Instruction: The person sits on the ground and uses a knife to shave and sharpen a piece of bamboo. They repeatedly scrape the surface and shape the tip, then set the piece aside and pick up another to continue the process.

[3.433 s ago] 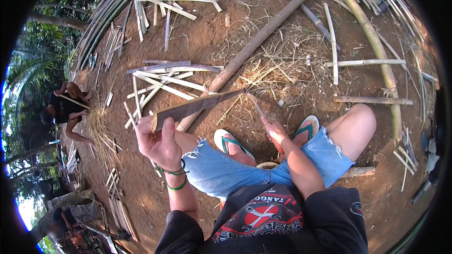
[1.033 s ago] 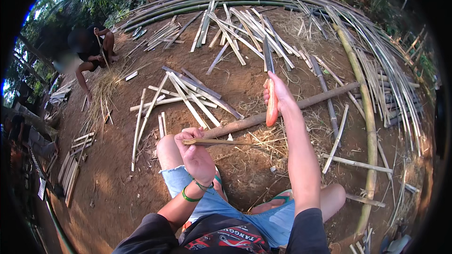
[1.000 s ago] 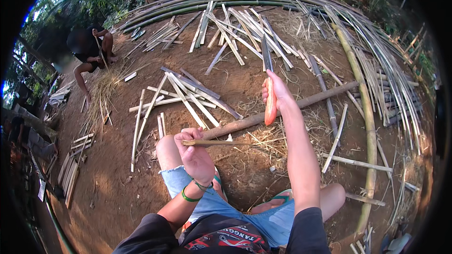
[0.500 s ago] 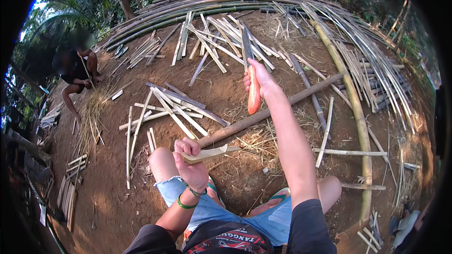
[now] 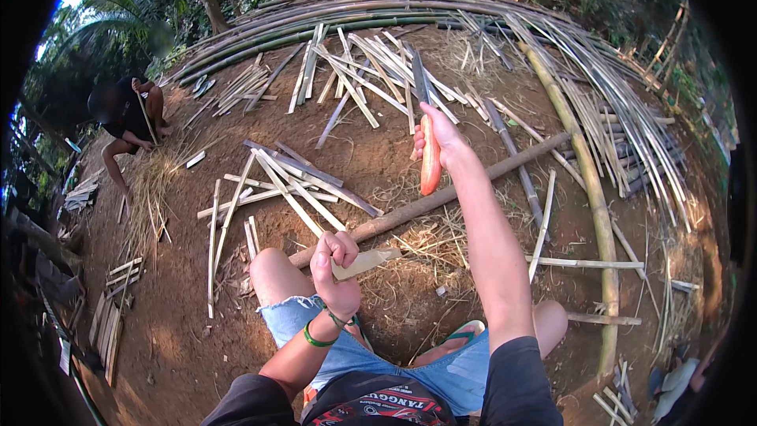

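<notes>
My right hand (image 5: 440,136) is wrapped round the orange-red handle of a large knife (image 5: 430,166), held out in front of me. Its dark, long blade points away from me, over split strips lying on the ground. In front of my left knee, my left hand (image 5: 335,264) is closed round one end of a pale bamboo strip (image 5: 364,263); the strip's free end points to the right. Beneath both hands a brown pole (image 5: 410,218) lies slantwise across the ground. Fibrous shavings (image 5: 434,244) are scattered beside it.
Split bamboo strips (image 5: 296,181) lie crosswise ahead to the left, with another pile (image 5: 371,71) farther off. A thick yellowish bamboo pole (image 5: 590,166) runs along the right. Long green poles (image 5: 315,28) lie at the back. Another person (image 5: 130,118) crouches at the far left, holding a stick.
My left hand has moved a little to the right with the bamboo strip, which has turned in the grip. The right hand with the knife has shifted slightly right and down.
</notes>
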A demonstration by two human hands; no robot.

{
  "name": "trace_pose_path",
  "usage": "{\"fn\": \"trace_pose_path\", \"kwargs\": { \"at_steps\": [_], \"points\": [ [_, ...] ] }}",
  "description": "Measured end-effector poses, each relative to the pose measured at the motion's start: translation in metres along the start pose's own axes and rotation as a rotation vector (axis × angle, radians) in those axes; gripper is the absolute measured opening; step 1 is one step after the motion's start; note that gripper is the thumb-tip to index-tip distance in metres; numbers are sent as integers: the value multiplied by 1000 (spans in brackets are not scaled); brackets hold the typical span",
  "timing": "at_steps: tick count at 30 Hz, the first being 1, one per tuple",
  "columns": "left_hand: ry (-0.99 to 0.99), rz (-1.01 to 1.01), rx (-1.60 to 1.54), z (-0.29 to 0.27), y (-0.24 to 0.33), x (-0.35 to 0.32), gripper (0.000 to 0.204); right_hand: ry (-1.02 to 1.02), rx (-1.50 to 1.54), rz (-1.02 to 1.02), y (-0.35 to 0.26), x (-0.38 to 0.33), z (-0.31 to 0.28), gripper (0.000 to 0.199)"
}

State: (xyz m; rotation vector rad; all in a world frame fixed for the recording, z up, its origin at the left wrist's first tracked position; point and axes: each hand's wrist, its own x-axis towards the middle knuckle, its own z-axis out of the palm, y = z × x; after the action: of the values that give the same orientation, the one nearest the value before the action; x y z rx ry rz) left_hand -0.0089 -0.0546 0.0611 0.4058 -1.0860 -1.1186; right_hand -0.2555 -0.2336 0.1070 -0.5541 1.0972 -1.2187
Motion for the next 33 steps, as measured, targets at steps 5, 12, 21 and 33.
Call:
{"fn": "trace_pose_path", "kwargs": {
  "at_steps": [5, 12, 21, 33],
  "points": [
    [15, 30, 55, -1, 3, 2, 34, 45, -55, 24, 6, -4, 0, 51],
    [39, 61, 54, -7, 0, 11, 33, 62, -102, 18, 13, -1, 2, 47],
    [15, 38, 109, -16, 3, 23, 34, 73, -202, -53, 62, -56, 4, 44],
    [95, 30, 63, -3, 6, 35, 29, 129, -348, 88, 209, -176, -41, 39]
  ]
}}
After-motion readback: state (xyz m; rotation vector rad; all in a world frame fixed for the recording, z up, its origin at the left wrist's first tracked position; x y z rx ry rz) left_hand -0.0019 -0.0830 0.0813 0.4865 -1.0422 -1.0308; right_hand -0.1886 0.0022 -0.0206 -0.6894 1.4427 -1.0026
